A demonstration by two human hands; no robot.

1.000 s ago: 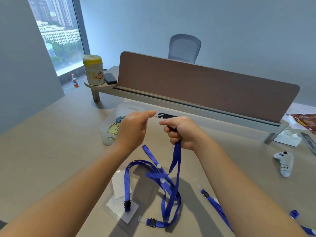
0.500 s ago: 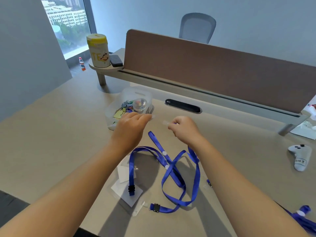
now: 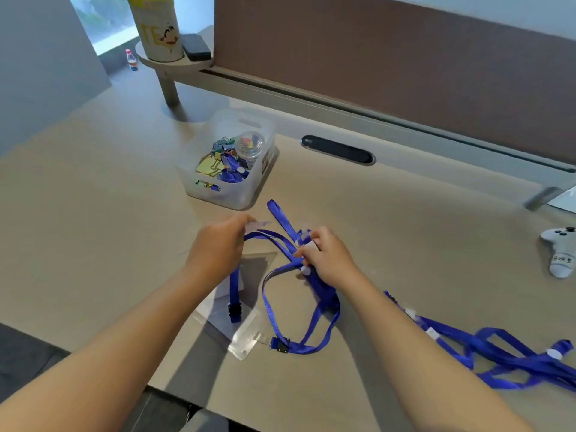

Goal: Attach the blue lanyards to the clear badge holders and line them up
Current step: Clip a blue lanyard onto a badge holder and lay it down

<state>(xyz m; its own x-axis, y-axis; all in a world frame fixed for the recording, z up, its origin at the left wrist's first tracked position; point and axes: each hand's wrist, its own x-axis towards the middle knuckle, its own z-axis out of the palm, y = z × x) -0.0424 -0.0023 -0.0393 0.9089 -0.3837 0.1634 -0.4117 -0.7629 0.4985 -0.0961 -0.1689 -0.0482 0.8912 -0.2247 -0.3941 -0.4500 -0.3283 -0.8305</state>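
Note:
Blue lanyards (image 3: pixel 271 310) lie tangled on the beige table between my arms, two with black clips. My left hand (image 3: pixel 216 249) pinches a small clear strip at its fingertips, just above one lanyard band. My right hand (image 3: pixel 327 260) has its fingers curled round a bunch of lanyard bands near their white snaps. A clear badge holder (image 3: pixel 244 339) lies flat near the front edge, beside a black clip (image 3: pixel 282 345). Another holder with a white card (image 3: pixel 218 310) lies under a clipped lanyard end. A second heap of blue lanyards (image 3: pixel 511 357) lies to the right.
A translucent bin (image 3: pixel 229 194) of binder clips and small items stands just beyond my hands. A white controller (image 3: pixel 561 254) lies at the far right. The brown divider panel (image 3: pixel 389 67) and its shelf with a yellow-lidded canister (image 3: pixel 156 26) run along the back.
Both hands have dropped from chest height to the table. My right hand now grips the lanyard bundle on the surface. The camera has tilted down and closer.

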